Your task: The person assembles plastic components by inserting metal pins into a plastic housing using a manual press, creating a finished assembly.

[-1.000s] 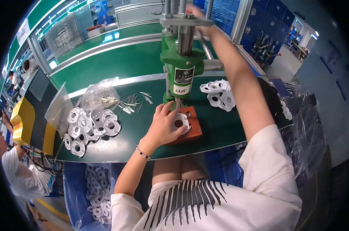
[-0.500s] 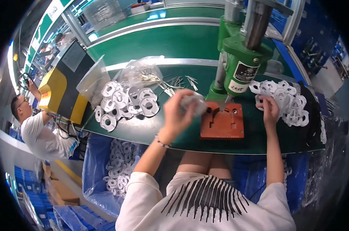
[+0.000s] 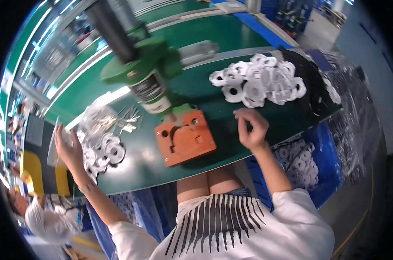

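My left hand (image 3: 69,149) is raised at the left of the bench with its fingers apart. It is beside a clear plastic sheet (image 3: 53,145) and a pile of white ring-shaped plastic parts (image 3: 112,151); whether it touches the sheet I cannot tell. My right hand (image 3: 253,132) hovers in front of a larger pile of the same white parts (image 3: 266,82). Its thumb and fingers curl together in a pinch, and anything between the tips is too small to make out. Between my hands sits an orange fixture block (image 3: 188,141) with a shaped recess, under a green press (image 3: 149,73).
Thin metal pins (image 3: 129,119) lie by a clear bag (image 3: 96,117) behind the left pile. Below the bench edge, a blue bin (image 3: 329,160) holds more white parts on the right. A yellow and black machine (image 3: 34,164) and a co-worker (image 3: 49,221) are at far left.
My view has swung to the right. The white part in my left hand is gone from it, and that hand has moved left over the left pile. My right hand has drawn back from the right pile.
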A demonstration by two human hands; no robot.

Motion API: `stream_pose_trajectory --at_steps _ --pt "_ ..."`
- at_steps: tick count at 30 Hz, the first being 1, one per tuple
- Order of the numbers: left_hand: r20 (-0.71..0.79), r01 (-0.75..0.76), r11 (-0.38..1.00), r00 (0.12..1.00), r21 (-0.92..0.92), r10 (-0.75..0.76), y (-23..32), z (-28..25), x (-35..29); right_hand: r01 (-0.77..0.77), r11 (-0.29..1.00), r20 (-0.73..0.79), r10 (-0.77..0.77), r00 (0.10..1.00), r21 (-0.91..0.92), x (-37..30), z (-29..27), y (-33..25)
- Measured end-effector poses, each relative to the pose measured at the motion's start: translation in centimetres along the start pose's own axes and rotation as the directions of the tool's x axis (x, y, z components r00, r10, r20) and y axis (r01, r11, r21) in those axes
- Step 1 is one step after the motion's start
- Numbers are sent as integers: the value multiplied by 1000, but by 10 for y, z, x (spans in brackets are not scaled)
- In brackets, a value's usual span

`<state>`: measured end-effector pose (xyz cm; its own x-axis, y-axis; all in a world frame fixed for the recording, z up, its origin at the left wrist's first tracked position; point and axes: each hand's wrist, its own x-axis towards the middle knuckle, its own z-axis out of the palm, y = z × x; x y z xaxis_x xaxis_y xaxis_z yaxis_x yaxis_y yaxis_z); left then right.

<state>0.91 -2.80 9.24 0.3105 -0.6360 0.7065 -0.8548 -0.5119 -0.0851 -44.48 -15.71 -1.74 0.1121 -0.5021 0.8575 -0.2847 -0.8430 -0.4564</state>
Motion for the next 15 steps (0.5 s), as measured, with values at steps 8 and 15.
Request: stream_pose_trajectory --at_steps 8,15 --pt "28 -92 206 857 -974 514 359 -68 -128 -313 921 -217 363 906 233 -48 -12 -20" --pt "-241 -476 473 846 -741 475 446 40 -107 -387 859 -482 509 713 334 -45 -18 -13"
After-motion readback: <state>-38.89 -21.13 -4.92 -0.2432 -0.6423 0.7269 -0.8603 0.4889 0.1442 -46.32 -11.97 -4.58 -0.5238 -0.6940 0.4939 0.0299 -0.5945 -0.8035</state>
